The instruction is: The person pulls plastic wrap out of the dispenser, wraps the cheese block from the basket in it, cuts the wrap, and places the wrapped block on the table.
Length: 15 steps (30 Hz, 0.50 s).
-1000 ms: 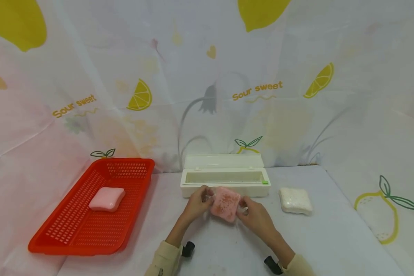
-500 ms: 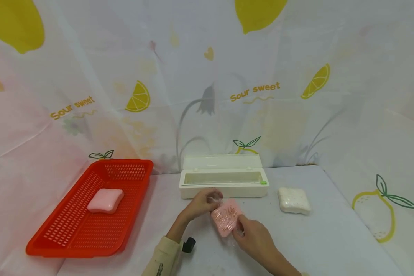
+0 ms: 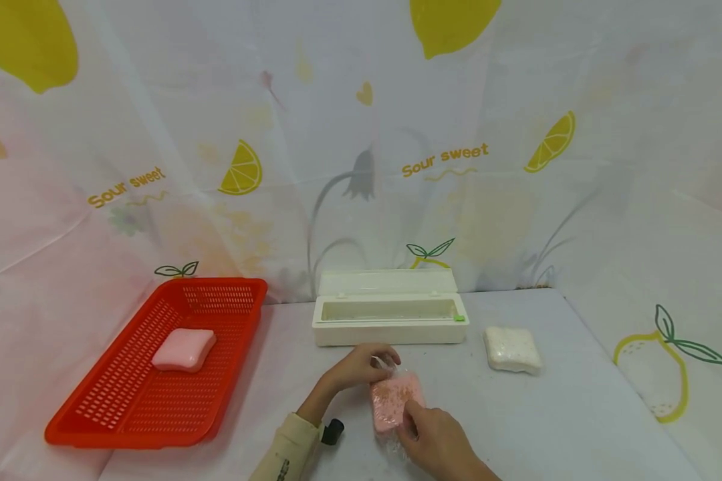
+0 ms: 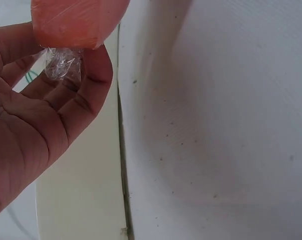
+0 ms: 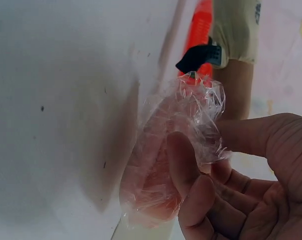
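Between my hands, off the table, is a pink soap bar (image 3: 392, 399) with brownish specks on its upper face, wrapped in cling film. My left hand (image 3: 364, 364) holds the far end, its fingers curled about a bunched twist of film (image 4: 63, 64) in the left wrist view. At the near end, my right hand (image 3: 436, 437) pinches the wrap; the right wrist view shows its thumb and fingers on loose crumpled film (image 5: 203, 107). Part of the bar is hidden behind the right fingers.
Behind the hands stands a white cling film box (image 3: 391, 334), lid raised. A red basket (image 3: 241, 374) at left holds another pink bar (image 3: 183, 349). A wrapped white bar (image 3: 513, 349) lies at right. A printed cloth (image 3: 313, 80) hangs behind.
The soap bar has come nearer to me, turned from lying between side-held ends to having a far and near end. My right hand shifted to the near end; the left hand stays at the other.
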{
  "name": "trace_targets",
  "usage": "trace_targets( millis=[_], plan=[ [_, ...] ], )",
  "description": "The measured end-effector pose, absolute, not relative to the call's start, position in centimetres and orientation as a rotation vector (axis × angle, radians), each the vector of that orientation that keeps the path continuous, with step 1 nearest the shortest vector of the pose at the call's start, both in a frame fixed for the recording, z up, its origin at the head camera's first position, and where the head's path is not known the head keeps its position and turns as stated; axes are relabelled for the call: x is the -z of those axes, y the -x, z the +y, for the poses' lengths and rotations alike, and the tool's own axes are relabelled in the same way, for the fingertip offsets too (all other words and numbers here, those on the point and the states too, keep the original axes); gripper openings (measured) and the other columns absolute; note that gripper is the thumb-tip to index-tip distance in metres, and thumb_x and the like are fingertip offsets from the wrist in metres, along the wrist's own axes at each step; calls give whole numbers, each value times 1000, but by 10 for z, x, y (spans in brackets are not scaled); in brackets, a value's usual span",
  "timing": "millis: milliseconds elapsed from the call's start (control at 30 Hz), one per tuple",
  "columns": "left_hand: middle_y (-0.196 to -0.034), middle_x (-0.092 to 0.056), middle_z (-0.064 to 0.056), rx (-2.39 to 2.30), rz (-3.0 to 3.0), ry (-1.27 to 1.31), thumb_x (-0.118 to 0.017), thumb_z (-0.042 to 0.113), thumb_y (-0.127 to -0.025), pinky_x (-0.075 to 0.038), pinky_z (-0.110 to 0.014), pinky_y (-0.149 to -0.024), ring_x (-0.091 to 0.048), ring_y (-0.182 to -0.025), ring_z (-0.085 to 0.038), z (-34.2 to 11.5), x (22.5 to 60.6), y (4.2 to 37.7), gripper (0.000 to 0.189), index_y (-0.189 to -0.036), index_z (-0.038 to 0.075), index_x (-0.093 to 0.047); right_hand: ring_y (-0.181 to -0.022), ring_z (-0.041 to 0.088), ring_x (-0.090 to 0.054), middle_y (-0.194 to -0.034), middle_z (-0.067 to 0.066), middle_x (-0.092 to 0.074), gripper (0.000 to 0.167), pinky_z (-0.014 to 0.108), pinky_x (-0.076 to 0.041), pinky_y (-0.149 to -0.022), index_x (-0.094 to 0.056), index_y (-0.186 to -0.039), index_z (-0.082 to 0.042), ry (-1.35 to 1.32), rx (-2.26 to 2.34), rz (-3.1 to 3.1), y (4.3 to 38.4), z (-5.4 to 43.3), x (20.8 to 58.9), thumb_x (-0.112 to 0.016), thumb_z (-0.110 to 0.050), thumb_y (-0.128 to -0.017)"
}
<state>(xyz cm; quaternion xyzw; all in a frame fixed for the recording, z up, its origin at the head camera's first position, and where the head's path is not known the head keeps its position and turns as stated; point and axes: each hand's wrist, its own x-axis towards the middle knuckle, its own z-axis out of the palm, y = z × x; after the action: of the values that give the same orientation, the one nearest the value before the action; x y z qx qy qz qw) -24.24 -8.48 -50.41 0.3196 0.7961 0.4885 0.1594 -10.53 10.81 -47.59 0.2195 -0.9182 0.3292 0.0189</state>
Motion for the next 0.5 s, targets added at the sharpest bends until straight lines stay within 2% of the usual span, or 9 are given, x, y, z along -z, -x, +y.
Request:
trace_targets(
  millis=[267, 500],
  plan=[
    [-101, -68, 0, -1312, 2299, -907, -70, 0, -87, -50, -26, -81, -62, -95, -9, -80, 511, 240, 23, -108, 10, -69, -49, -4, -31, -59, -17, -37, 24, 17, -30, -45, -50, -78, -17, -769, -1020, -2851, 101, 104, 488, -72, -12, -86],
    [-102, -67, 2, -1310, 2295, -898, -69, 1, -88, -50, -26, -79, -62, -93, -9, -79, 511, 239, 23, -110, 10, -69, -49, -5, -30, -59, -19, -37, 26, 17, -28, -45, -49, -75, -18, -780, -1016, -2838, 100, 103, 491, -73, -12, -85]
  ],
)
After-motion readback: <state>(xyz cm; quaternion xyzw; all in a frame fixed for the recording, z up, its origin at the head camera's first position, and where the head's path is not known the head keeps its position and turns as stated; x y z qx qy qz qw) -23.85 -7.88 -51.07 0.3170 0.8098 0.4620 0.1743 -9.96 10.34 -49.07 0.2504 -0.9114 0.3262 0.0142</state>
